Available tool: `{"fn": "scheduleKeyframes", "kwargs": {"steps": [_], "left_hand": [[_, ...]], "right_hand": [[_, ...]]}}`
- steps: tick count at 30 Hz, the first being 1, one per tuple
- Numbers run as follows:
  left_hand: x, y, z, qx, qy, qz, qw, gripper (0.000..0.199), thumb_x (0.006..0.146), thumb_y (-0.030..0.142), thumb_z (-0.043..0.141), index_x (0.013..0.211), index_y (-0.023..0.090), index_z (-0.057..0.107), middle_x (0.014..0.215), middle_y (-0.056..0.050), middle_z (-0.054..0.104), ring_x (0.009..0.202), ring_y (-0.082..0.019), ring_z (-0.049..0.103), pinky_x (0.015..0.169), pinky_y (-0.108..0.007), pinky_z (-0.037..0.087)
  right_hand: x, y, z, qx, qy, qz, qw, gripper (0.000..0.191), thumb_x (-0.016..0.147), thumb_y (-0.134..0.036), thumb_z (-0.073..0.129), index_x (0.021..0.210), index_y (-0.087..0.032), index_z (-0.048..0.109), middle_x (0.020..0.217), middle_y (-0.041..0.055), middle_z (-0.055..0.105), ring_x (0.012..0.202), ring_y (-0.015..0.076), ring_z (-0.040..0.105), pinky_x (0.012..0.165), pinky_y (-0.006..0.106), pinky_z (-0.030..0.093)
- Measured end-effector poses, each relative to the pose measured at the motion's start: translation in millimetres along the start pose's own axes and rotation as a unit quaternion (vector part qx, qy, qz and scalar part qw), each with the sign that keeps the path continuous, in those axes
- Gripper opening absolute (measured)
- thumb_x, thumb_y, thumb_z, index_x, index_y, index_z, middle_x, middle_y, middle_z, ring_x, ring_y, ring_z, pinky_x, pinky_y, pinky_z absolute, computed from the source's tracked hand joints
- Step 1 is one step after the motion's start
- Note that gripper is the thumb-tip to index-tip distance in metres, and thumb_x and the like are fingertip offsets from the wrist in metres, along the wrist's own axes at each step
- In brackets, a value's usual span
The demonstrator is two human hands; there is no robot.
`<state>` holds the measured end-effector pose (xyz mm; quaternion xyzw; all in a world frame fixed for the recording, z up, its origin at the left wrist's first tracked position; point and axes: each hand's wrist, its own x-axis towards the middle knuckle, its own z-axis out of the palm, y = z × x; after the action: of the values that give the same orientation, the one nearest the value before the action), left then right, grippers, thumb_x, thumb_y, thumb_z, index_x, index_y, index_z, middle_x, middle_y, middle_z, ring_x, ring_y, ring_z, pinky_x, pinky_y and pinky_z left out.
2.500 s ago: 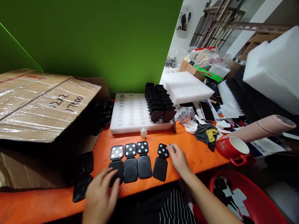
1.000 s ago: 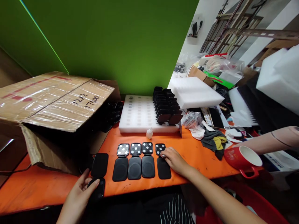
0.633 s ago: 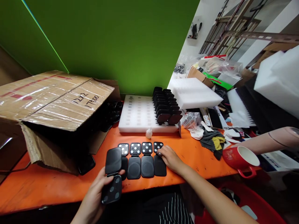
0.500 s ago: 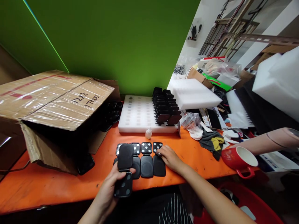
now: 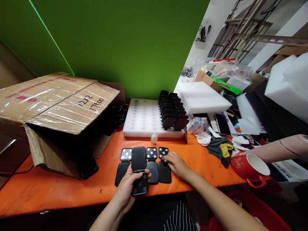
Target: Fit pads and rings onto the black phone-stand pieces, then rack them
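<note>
My left hand (image 5: 128, 187) is closed around an opened black hinged case (image 5: 139, 158), one square half above the hinge and the dotted half below. It hangs over a row of similar opened cases on the table. Each shows white dots on its far half, such as the left dotted half (image 5: 126, 154); one is partly hidden behind the held case. My right hand (image 5: 175, 163) rests with curled fingers at the hinge of the rightmost case (image 5: 165, 172). Something small and shiny shows at its fingertips, too small to name.
A small white bottle (image 5: 154, 138) stands before a white foam block (image 5: 141, 120) with black plates (image 5: 174, 110) upright in it. A cardboard box (image 5: 60, 102) leans open at left. A red mug (image 5: 250, 168), cloth (image 5: 220, 147) and clutter lie at right on the orange table (image 5: 192, 173).
My left hand has moved right with the black case, uncovering the leftmost case in the row. My right hand stays at the rightmost case. The view has shifted slightly.
</note>
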<state>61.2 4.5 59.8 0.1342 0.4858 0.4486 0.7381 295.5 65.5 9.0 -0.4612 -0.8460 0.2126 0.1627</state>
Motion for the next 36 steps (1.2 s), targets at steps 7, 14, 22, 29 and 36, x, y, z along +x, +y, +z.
{"fn": "scheduleKeyframes", "kwargs": {"steps": [7,14,22,29,36], "left_hand": [[3,-2,-3.6,0.007,0.001,-0.013,1.0,0.05,0.069,0.015,0.065,0.116,0.021,0.05,0.097,-0.007,0.072,0.077,-0.018,0.07,0.058,-0.022,0.051],[1,-5,-2.2,0.004,0.0,-0.017,1.0,0.047,0.07,0.014,0.063,0.114,0.02,0.05,0.091,-0.007,0.073,0.081,-0.02,0.07,0.065,-0.025,0.053],[-4,-1,-1.2,-0.024,-0.012,-0.029,0.999,0.045,0.074,0.016,0.061,0.117,0.021,0.048,0.099,-0.009,0.071,0.093,-0.026,0.068,0.074,-0.035,0.054],[-7,-4,2.8,0.007,-0.091,-0.067,0.994,0.044,0.068,0.01,0.056,0.111,0.019,0.052,0.094,-0.007,0.071,0.083,-0.025,0.069,0.065,-0.034,0.055],[-13,2,0.1,0.014,-0.146,-0.096,0.985,0.05,0.061,0.006,0.059,0.11,0.017,0.055,0.095,-0.01,0.071,0.079,-0.024,0.07,0.065,-0.028,0.053]], "right_hand": [[-4,3,4,-0.001,0.003,0.014,1.0,0.023,0.085,-0.007,0.044,0.091,-0.021,0.061,0.086,0.0041,0.06,0.081,0.0188,0.051,0.074,0.032,0.041],[-1,-4,14,-0.042,0.031,0.045,0.998,0.022,0.083,-0.006,0.045,0.094,-0.019,0.058,0.089,0.0054,0.061,0.084,0.0203,0.051,0.076,0.034,0.04],[-7,-5,12,0.035,0.136,0.051,0.989,0.015,0.089,-0.019,0.044,0.091,-0.019,0.059,0.085,0.0068,0.061,0.081,0.0211,0.053,0.074,0.034,0.043],[-2,-55,-2,0.358,0.188,0.208,0.89,0.029,0.083,-0.042,0.056,0.101,-0.019,0.06,0.09,0.005,0.064,0.082,0.0189,0.059,0.073,0.031,0.046],[21,-84,-12,0.611,0.13,0.286,0.727,0.039,0.064,-0.047,0.074,0.069,-0.017,0.049,0.049,-0.008,0.045,0.042,0.0051,0.035,0.042,0.018,0.026]]}}
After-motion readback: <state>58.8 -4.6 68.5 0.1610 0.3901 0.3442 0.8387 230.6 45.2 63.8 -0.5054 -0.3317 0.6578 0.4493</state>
